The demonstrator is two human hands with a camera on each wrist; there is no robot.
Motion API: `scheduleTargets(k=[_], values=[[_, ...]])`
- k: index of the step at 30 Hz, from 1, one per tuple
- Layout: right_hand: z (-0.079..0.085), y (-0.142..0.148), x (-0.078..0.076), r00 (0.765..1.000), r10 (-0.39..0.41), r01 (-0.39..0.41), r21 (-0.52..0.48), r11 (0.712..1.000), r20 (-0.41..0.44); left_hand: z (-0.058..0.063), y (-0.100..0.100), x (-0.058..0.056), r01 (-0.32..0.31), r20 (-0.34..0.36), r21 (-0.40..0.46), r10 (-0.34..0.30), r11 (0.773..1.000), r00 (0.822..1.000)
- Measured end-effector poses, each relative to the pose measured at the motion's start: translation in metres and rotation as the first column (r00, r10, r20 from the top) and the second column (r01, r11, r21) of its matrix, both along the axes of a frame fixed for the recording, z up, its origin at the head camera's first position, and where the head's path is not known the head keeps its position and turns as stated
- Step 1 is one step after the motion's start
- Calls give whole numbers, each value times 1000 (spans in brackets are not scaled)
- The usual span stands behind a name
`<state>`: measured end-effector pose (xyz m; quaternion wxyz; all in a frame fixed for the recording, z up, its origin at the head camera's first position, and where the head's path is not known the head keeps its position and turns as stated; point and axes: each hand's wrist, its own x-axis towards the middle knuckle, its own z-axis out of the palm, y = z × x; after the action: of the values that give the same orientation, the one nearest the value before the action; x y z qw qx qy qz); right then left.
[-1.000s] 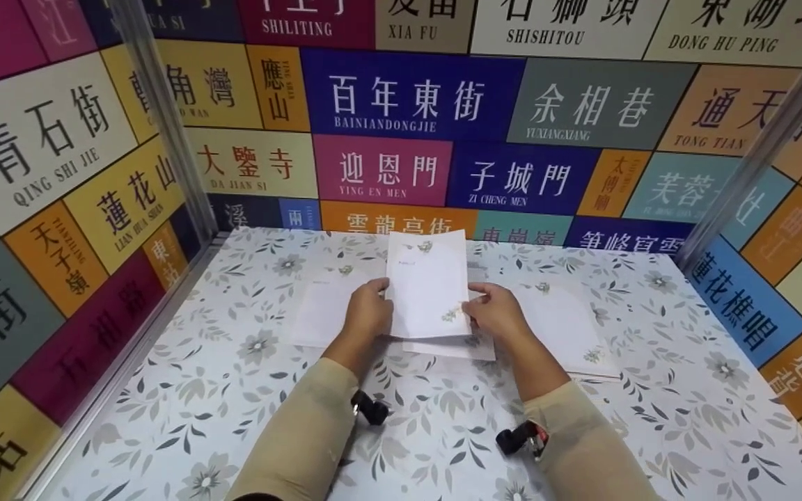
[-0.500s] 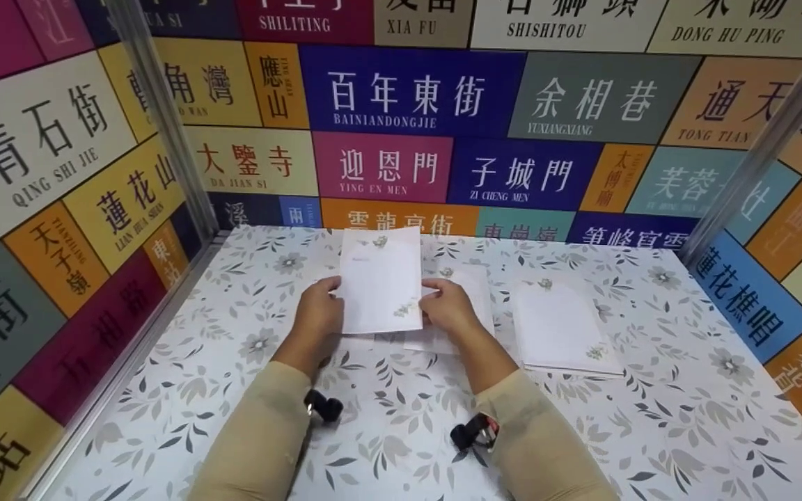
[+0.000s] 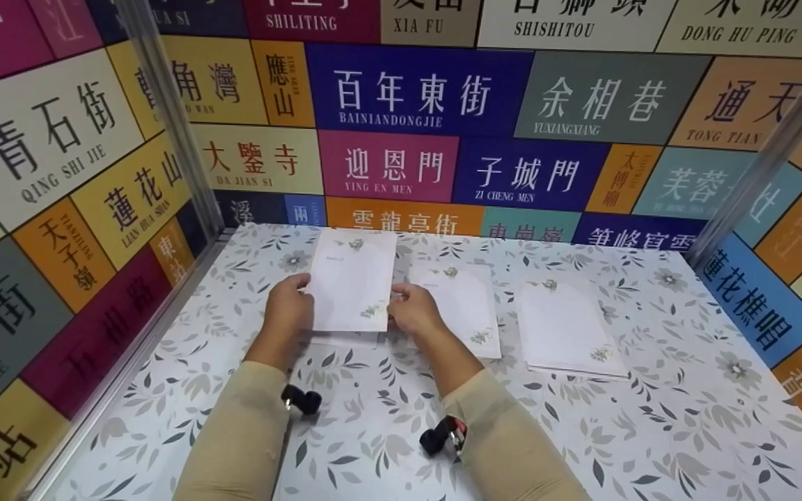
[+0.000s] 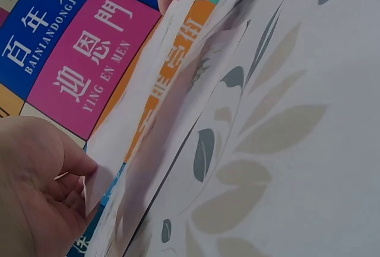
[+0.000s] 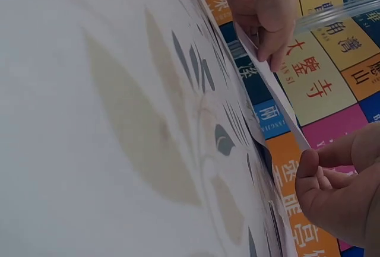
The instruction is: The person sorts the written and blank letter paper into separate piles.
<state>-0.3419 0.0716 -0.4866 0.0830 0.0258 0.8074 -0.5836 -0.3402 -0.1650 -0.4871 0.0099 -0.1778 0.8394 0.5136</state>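
Note:
Both hands hold a white sheet of paper (image 3: 352,282) with small floral prints and a short line of text. My left hand (image 3: 288,312) pinches its left edge, while my right hand (image 3: 415,309) pinches the right one. Seen from the left wrist, the paper (image 4: 133,100) is nearly edge-on and raised above the tabletop, with the left thumb on its near face. The right wrist view shows the right thumb and finger (image 5: 312,165) meeting at the paper's edge. Below it, the lower edge of another sheet (image 3: 345,339) peeks out, the rest hidden.
A similar printed sheet (image 3: 467,299) lies just right of the right hand. Further right is a small stack of such sheets (image 3: 568,323). They lie on a table (image 3: 373,431) with a leaf pattern, bounded by sign-covered panels (image 3: 418,90) at the back and sides.
Both hands have carried the sheet leftward, from over the middle sheet to over the left one. The middle sheet is now largely uncovered.

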Motion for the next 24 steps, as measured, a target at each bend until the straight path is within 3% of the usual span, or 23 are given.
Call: scheduleTargets(k=[5,8,13,16,20,24], values=[[-1,-3,4,998,55,-54,-52,997,34,0,-4,1,12,38,-32,-11,999,999],[-2,-2,6,994,93,-92,-28,995,56,-3,-6,2,39,16,-121,-37,992,999],[-1,-1,9,987,138,-142,44,989,86,-9,-6,3,69,-12,-325,-77,943,997],[0,0,9,984,143,-149,51,988,103,-11,-4,4,74,-10,-381,-84,922,996],[2,2,9,982,133,-142,63,988,131,-13,-1,6,48,-59,-415,-79,909,995],[4,5,9,983,128,-135,41,990,129,-12,3,8,20,-85,-378,-56,926,995]])
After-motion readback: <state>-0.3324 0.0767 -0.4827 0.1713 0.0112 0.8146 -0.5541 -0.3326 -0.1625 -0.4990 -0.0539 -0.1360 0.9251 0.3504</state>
